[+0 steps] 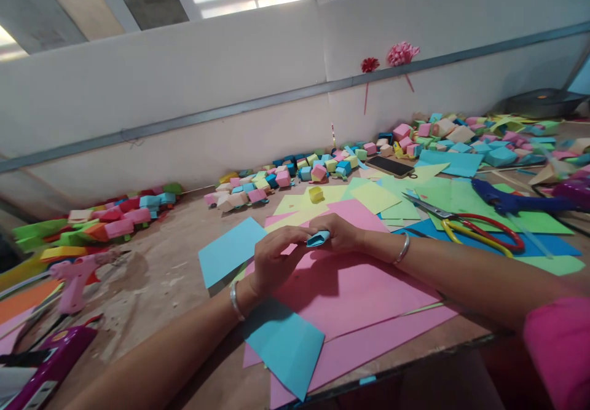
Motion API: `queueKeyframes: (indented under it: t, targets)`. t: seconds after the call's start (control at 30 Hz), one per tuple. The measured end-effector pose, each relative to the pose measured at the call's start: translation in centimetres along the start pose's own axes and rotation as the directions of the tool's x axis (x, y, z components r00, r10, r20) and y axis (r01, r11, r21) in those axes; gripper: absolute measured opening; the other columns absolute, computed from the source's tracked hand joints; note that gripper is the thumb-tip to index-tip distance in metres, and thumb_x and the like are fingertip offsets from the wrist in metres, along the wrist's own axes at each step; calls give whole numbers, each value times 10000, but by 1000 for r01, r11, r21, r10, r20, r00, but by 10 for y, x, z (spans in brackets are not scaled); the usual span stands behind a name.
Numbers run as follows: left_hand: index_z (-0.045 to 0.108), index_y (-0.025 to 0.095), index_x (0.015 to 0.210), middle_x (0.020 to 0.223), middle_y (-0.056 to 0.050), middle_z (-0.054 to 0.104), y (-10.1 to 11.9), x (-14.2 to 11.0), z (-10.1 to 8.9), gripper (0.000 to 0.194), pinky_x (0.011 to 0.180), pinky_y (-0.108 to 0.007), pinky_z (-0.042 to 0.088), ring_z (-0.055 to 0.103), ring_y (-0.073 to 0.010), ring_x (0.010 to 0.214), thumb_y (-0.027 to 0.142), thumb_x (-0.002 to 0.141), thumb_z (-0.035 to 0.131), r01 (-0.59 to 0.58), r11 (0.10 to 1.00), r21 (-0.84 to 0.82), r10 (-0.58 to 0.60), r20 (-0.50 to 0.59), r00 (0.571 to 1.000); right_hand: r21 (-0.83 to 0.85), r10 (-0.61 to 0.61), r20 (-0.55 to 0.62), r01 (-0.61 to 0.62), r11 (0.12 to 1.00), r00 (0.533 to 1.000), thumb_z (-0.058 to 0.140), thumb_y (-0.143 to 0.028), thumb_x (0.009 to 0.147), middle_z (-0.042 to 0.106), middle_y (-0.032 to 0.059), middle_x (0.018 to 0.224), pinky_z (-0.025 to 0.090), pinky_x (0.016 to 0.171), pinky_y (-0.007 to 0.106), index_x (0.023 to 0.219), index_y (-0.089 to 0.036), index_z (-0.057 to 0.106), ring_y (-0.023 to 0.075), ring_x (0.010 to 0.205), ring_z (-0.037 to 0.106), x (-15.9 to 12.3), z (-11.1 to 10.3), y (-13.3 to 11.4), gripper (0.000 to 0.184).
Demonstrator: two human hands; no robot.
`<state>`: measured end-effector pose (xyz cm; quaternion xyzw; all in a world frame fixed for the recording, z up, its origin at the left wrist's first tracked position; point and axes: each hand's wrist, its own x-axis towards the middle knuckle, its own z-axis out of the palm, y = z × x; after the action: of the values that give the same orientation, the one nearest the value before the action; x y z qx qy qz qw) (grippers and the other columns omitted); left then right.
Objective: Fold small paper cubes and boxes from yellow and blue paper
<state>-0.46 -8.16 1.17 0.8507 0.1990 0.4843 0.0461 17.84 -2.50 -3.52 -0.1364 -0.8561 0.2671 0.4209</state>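
Note:
Between my two hands is a small folded blue paper piece (318,238), its hollow end facing me. My left hand (279,256) pinches it from the left with thumb and fingers. From the right, my right hand (338,233) has its fingers closed round the far side, partly hiding it. Both hands are just above a large pink paper sheet (364,293). One blue sheet (230,253) lies left of my left hand, and another blue sheet (286,342) lies under my left wrist, nearer the table edge.
Scissors (461,216) with red and yellow handles lie on green sheets (452,195) at right, near a blue glue gun (516,201). A pink glue gun (76,278) is at left. Folded paper boxes (283,178) line the wall, with a phone (389,166) before them.

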Motion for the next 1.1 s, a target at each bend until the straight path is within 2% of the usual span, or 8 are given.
queueKeyframes:
  t: [0.3, 0.47, 0.6, 0.73, 0.83, 0.93, 1.0, 1.1]
  targets:
    - [650, 189, 968, 894, -53, 734, -3, -3, 1, 235, 670, -280, 596, 700, -163, 779, 172, 761, 760, 32, 999, 23, -30, -72, 997, 7, 80, -24, -80, 997, 997, 527, -415, 875, 459, -40, 570, 336, 517, 215, 598, -187, 455, 89, 543, 398, -1, -4, -1, 367]
    - [565, 222, 1285, 1181, -118, 687, -3, 4, 1, 568, 950, -454, 536, 610, -273, 1153, 272, 759, 773, -9, 998, 54, 1, 153, 988, 9, 71, 13, -72, 997, 997, 641, -397, 808, 572, -18, 601, 414, 550, 228, 657, -170, 566, 106, 568, 498, -3, -1, -1, 283]
    - [603, 245, 1250, 1241, -110, 668, -1, 9, 1, 378, 1021, -481, 488, 526, -264, 1282, 220, 875, 640, -18, 993, -115, 46, 244, 969, -69, -24, -31, 22, 997, 999, 633, -292, 818, 687, 39, 796, 492, 636, 256, 847, -166, 664, 153, 730, 613, -3, 9, -11, 133]
    - [645, 231, 1140, 1179, -110, 698, 9, 9, 1, 231, 1021, -492, 484, 540, -259, 1267, 254, 940, 531, -54, 986, -160, 85, 197, 977, -109, -133, -40, 128, 986, 990, 613, -275, 845, 699, 68, 935, 529, 734, 292, 976, -181, 662, 181, 880, 635, 2, 17, -19, 168]
    - [632, 227, 1105, 1076, -87, 729, 11, 5, 0, 205, 1005, -464, 492, 608, -234, 1174, 223, 950, 498, -66, 994, -85, 75, 104, 992, -176, -121, -34, 113, 978, 992, 647, -223, 793, 676, 83, 1060, 524, 852, 356, 1021, -186, 639, 211, 1006, 606, 4, 18, -16, 231]
    - [631, 213, 1050, 1024, -74, 734, -1, -1, 1, 171, 999, -448, 485, 666, -207, 1033, 189, 939, 503, -27, 994, 104, 25, 21, 999, -274, 34, -235, -100, 957, 971, 571, -103, 758, 639, 91, 1063, 506, 869, 403, 1081, -181, 600, 215, 990, 583, 4, 15, -11, 333]
    - [621, 211, 1060, 1001, -70, 739, -13, -4, 2, 177, 989, -457, 489, 687, -196, 947, 189, 940, 493, 5, 977, 214, -5, -1, 1000, -284, 111, -417, -245, 927, 902, 513, -69, 758, 618, 86, 1016, 508, 816, 398, 1073, -182, 587, 212, 934, 571, 3, 11, -12, 342]
    - [613, 210, 1109, 1004, -71, 744, -27, -8, 3, 209, 966, -449, 506, 696, -200, 934, 201, 941, 489, 32, 961, 273, -28, -20, 999, -281, 29, -511, -199, 939, 859, 477, -100, 834, 591, 87, 1043, 498, 782, 378, 1082, -200, 577, 211, 945, 550, 3, 8, -24, 285]
